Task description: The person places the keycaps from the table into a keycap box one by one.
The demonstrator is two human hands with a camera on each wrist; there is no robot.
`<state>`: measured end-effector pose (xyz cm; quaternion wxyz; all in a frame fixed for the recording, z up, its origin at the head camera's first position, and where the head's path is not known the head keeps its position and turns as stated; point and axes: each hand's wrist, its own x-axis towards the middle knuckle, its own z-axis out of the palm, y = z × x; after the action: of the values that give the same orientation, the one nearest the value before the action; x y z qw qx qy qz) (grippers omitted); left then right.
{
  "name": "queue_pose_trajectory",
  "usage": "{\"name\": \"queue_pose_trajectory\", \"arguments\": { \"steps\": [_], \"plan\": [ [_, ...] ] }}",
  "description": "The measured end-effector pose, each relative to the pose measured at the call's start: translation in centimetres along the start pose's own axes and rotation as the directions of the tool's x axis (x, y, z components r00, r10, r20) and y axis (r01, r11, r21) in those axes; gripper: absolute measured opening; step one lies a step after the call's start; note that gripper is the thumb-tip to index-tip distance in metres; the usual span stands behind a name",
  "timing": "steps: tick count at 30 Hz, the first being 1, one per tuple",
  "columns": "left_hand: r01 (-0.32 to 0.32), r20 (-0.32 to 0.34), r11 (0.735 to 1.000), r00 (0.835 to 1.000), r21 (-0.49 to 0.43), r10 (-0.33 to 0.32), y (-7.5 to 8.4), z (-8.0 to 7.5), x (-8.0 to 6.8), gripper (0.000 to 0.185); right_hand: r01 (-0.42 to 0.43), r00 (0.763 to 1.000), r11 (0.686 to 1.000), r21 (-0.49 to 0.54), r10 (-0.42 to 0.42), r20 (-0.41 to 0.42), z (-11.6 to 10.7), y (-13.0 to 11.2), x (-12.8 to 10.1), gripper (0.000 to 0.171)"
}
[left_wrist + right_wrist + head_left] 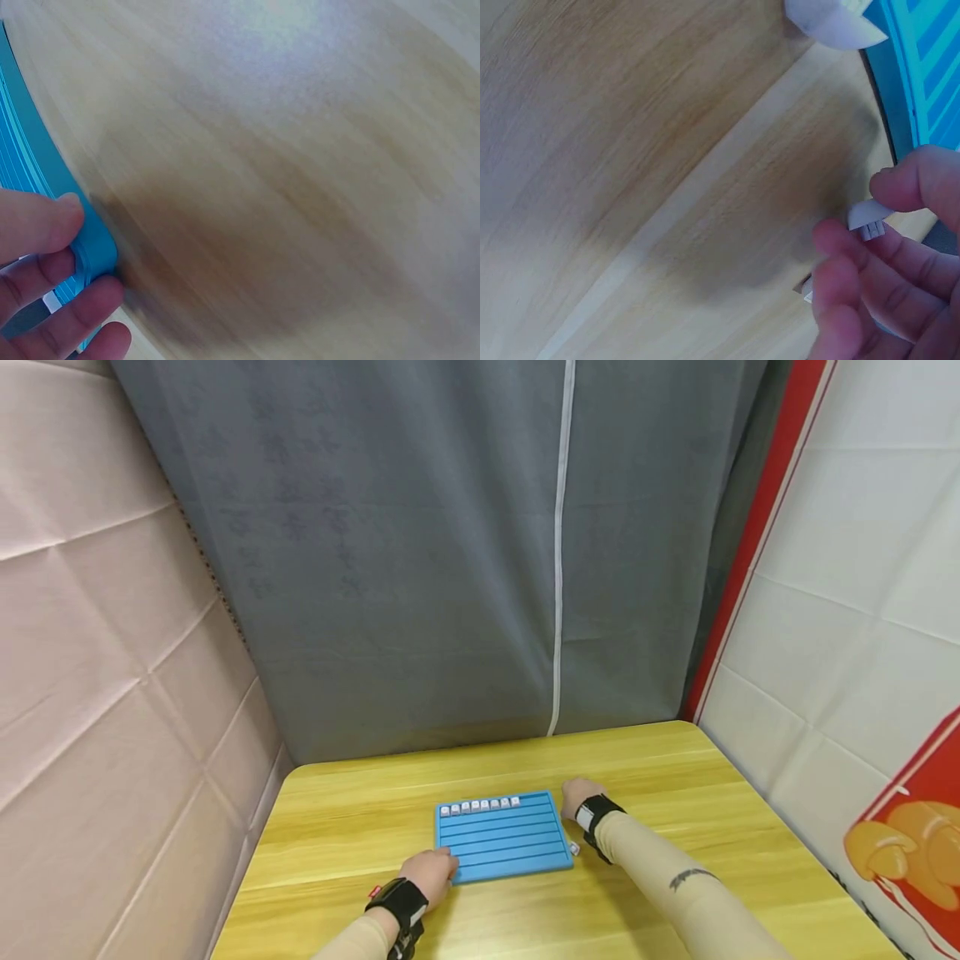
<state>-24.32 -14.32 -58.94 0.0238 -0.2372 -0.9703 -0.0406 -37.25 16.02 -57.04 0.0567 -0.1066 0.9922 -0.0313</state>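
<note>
A blue slotted tray (502, 842) lies flat on the yellow wooden table (675, 777). Several small white tiles (480, 806) stand in a row in its far slot. My left hand (431, 870) grips the tray's near left corner; in the left wrist view the thumb (41, 219) lies on top and the fingers (71, 309) curl under the blue corner (94, 251). My right hand (581, 795) is at the tray's far right corner. In the right wrist view its fingertips (911, 184) pinch a small white tile (868, 217) beside the tray edge (900, 90).
A loose white tile (574, 849) lies on the table by the tray's near right corner, and another white piece (829, 22) shows by the tray in the right wrist view. A grey curtain (450, 568) hangs behind the table, with padded walls at both sides.
</note>
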Motion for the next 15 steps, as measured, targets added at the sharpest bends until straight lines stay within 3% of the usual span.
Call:
{"name": "queue_pose_trajectory", "arguments": {
  "steps": [6,15],
  "plan": [
    [-0.015,-0.022,1.0,1.0,0.004,0.015,-0.04,-0.02,-0.16,0.014,0.035,0.998,0.998,0.05,-0.032,-0.061,-0.12,-0.01,0.03,0.018],
    [-0.011,-0.045,1.0,0.999,0.004,0.012,0.1,-0.22,-0.28,0.017,0.073,0.99,0.979,0.189,-0.049,-0.133,-0.68,-0.51,0.49,0.009]
  ]
}}
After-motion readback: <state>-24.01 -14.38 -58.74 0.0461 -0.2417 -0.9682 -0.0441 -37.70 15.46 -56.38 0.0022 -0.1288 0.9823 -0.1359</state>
